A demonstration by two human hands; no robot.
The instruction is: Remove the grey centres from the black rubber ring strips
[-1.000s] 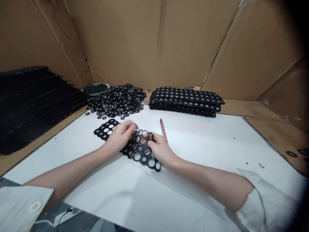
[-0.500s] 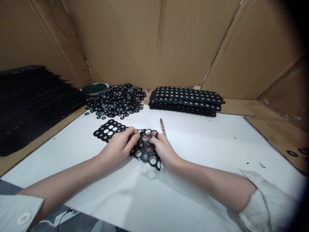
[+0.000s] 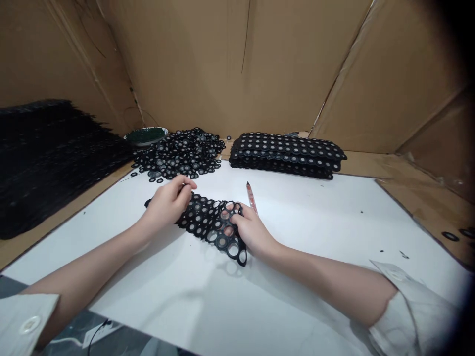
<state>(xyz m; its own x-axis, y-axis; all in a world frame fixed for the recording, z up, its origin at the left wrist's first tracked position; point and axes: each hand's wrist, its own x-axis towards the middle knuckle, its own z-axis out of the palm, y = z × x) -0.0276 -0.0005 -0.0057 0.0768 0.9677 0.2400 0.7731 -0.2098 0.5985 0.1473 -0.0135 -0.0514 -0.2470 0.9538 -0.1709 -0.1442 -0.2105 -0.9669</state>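
A black perforated sheet of joined rings (image 3: pixel 202 217) lies slantwise on the white board, its right end lifted and curled. My right hand (image 3: pixel 252 230) grips that end, the thumb on top and fingers underneath, seen through the holes. Several holes near this end are open; many others along the strip have grey centres. My left hand (image 3: pixel 165 202) is over the sheet's left part and hides much of it. Its fingers are curled towards the thumb; whatever may be between them is hidden. Beyond it is a heap of loose black rings with grey centres (image 3: pixel 181 153).
A stack of ring sheets (image 3: pixel 285 153) lies at the back right. A pointed pen-like tool (image 3: pixel 251 195) rests beyond my right hand. A dish of dark green bits (image 3: pixel 146 136) and a big black pile (image 3: pixel 48 158) stand left. Cardboard walls (image 3: pixel 297 64) enclose the white board (image 3: pixel 315 222).
My left hand has moved left and away from me, off the sheet's middle, uncovering rings there. My right hand keeps its hold, nearly still.
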